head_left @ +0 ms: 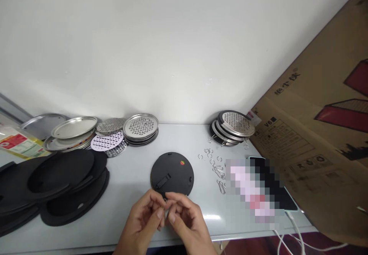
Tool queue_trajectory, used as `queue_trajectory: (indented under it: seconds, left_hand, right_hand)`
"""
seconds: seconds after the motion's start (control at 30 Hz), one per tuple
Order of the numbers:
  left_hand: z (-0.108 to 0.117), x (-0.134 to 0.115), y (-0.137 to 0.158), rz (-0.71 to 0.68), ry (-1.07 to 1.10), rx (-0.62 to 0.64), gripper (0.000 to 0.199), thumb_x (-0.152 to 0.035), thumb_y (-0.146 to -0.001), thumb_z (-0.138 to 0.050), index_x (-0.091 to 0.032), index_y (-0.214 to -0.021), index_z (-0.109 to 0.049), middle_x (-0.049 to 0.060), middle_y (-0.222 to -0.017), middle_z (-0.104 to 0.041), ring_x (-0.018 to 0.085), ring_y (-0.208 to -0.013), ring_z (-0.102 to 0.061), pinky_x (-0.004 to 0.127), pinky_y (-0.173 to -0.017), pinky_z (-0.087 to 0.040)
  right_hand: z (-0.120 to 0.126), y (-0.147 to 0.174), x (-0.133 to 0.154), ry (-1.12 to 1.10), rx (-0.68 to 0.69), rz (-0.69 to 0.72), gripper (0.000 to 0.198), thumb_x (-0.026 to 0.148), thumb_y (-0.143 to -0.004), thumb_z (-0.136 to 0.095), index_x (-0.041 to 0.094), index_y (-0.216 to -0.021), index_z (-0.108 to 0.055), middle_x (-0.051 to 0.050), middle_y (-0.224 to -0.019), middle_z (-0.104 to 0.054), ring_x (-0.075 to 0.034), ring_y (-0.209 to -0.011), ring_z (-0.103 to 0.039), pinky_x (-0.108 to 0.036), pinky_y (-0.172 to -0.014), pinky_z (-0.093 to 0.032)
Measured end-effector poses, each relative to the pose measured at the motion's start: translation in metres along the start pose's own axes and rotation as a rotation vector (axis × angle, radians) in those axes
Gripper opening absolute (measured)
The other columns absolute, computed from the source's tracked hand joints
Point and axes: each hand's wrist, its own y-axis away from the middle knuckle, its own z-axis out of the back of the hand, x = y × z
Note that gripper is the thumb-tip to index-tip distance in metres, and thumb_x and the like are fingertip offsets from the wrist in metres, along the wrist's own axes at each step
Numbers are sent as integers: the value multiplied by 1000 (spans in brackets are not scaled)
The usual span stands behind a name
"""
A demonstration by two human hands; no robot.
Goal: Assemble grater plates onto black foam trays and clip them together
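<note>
My left hand (146,214) and my right hand (185,218) meet at the table's front edge, with thumbs and fingers pinched together. Between the fingertips a bit of a small metal ring (165,200) shows; most of it is hidden by my fingers. Just beyond them lies a round black disc (175,170), flat on the table, with a small multicoloured sticker and a raised clip-like part. To the right are several loose metal rings (209,152) and several wire snap hooks (220,171).
At the back stand a stack of perforated grater discs (140,126) and a stack of assembled discs (235,126) with hooks. Black round covers (61,174) and plain metal discs (74,127) fill the left. A phone (276,182) with white cables and a cardboard box (310,132) bound the right.
</note>
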Motion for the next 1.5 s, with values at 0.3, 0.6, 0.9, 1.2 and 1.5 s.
queue_trajectory:
  seconds: [0.3, 0.6, 0.9, 1.2, 1.5]
  left_hand:
    - [0, 5, 7, -164, -313, -23, 9, -30, -91, -61, -22, -86, -57, -5, -67, -49, 11, -61, -52, 20, -62, -48]
    - [10, 4, 1, -641, -814, -6, 14, -9, -90, -59, -22, -92, -61, 0, -79, -64, 12, -72, -63, 22, -68, -52]
    - [20, 16, 2, -743, -951, -67, 21, -7, -94, -55, -21, -107, -63, 1, -84, -71, 13, -75, -67, 23, -73, -53]
    - [33, 17, -12, -246, -869, -291, 20, -36, -93, -56, -22, -89, -70, -1, -70, -72, 14, -61, -69, 21, -56, -55]
    - [31, 18, -20, -138, -792, -289, 21, -36, -92, -58, -21, -97, -72, 0, -70, -74, 15, -59, -71, 22, -55, -58]
  right_hand:
    - [-2, -3, 13, -7, -84, -190, 39, 53, -84, -74, 15, -92, -69, 4, -58, -58, -6, -47, -49, -18, -48, -36]
    - [-1, -11, -1, -150, -155, -94, 34, 46, -79, -81, 15, -83, -65, 4, -56, -60, -8, -42, -56, -15, -37, -42]
    - [-1, -18, 27, 214, -80, -75, 26, 42, -81, -75, 18, -86, -67, 0, -66, -64, -14, -57, -61, -23, -50, -46]
    - [39, -82, 57, 1141, 113, 195, 91, 33, -61, -89, 23, -142, -48, -11, -150, -45, -31, -138, -39, -47, -114, -34]
    - [24, -72, 63, 1556, 57, 20, 111, 69, -47, -87, 10, -135, -54, -16, -113, -56, -39, -104, -55, -54, -90, -46]
